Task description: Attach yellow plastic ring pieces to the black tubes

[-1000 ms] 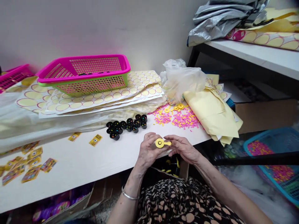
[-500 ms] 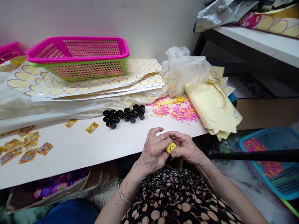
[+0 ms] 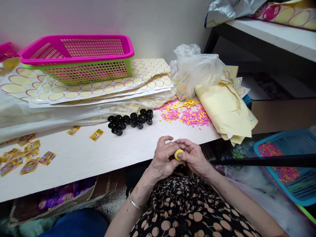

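Yellow cap (image 3: 177,152) looks unfinished, left hand (image 3: 163,159) and right hand (image 3: 197,160) fingers gripping it; black cups (image 3: 139,125) grouped on worktop (image 3: 96,158), pink-yellow bits (image 3: 195,117) loose.

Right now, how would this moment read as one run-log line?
left hand: holding yellow piece | right hand: thumb on yellow piece | table: black cups, cards, pink-and-yellow bits

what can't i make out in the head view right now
In the head view:
- Underside of the yellow piece: hidden by the fingers of the left hand and right hand.
- Floor of the pink-and-green basket: behind its front wall.
- Far-left pink basket: cut off by the left edge.
- Print on the loose cards: too small and blurred.
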Motion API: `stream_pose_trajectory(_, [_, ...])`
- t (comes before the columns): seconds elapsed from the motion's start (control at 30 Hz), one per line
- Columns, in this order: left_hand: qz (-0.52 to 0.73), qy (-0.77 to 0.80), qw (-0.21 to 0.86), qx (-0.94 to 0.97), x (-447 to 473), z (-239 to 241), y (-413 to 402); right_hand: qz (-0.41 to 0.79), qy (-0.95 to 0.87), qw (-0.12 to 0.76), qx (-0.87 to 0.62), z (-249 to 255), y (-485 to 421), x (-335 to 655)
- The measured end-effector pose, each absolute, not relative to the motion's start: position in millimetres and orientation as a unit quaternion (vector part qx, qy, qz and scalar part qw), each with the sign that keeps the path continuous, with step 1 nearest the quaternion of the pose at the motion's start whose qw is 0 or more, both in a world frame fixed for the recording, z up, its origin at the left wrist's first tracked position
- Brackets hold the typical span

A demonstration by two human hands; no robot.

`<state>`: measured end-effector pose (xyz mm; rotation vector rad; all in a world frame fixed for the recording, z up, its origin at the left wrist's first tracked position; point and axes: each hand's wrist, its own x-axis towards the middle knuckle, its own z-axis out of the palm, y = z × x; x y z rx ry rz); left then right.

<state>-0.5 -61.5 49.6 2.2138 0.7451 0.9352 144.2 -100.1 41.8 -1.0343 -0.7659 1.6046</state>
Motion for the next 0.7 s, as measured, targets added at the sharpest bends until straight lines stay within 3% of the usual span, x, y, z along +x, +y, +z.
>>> stream_pose_trajectory(0.17, [0.372,0.296,0.329,0.816,-6,36,-56,0.734,-0.336,0.459,-0.372,39,-95,145])
stream_pose_trajectory(0.37, [0.348,0.32,0.294,0.83,-4,32,-66,0.726,-0.35,0.445,-0.39,34,-93,138])
stream_pose_trajectory(0.7, [0.474,0.305,0.287,0.774,-7,21,-70,0.719,-0.354,0.486,-0.347,25,-91,138])
